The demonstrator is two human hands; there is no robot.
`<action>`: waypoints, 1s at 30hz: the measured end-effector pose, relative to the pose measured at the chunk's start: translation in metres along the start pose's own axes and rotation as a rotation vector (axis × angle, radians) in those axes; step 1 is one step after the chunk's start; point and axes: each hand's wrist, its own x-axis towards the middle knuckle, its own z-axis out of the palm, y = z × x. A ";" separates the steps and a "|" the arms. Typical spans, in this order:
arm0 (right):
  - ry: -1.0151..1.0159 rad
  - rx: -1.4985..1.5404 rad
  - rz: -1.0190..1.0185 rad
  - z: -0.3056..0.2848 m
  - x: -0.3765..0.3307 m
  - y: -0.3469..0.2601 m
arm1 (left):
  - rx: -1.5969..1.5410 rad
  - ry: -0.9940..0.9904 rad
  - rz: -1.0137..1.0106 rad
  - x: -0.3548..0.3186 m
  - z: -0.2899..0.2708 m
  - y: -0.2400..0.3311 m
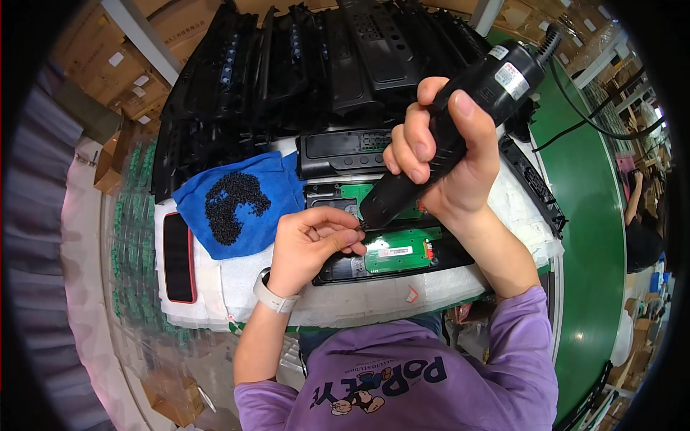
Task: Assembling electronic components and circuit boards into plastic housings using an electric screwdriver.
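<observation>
The right hand [453, 154] wraps around a black electric screwdriver [399, 195], slanting down over a green circuit board [397, 251] in a black housing [338, 273] on the white-padded desk [298, 312]. The left hand [316, 244] curls its fingers beside the tool's tip; whether they pinch anything cannot be told. Leftward, small black pieces [224, 224] lie on a blue cloth [194, 192].

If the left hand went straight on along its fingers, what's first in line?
The left hand would likely meet the lower end of the black power driver first; the green circuit board lies close by. Depth is unclear; fingertips and driver may already touch.
</observation>
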 end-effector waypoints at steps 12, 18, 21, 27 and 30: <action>-0.075 -0.340 -0.018 -0.025 0.010 -0.022 | -0.137 0.116 0.166 0.007 0.000 -0.011; -0.119 -0.454 0.028 -0.041 0.015 -0.014 | -0.251 0.140 0.255 0.009 -0.001 -0.006; -0.125 -0.462 0.030 -0.041 0.016 -0.012 | -0.243 0.188 0.219 0.008 -0.003 -0.008; -0.217 -0.463 0.080 -0.043 0.015 -0.009 | -0.189 0.123 0.097 0.007 -0.005 -0.003; -0.229 -0.458 0.083 -0.042 0.014 -0.009 | -0.220 0.153 0.094 0.005 -0.010 -0.005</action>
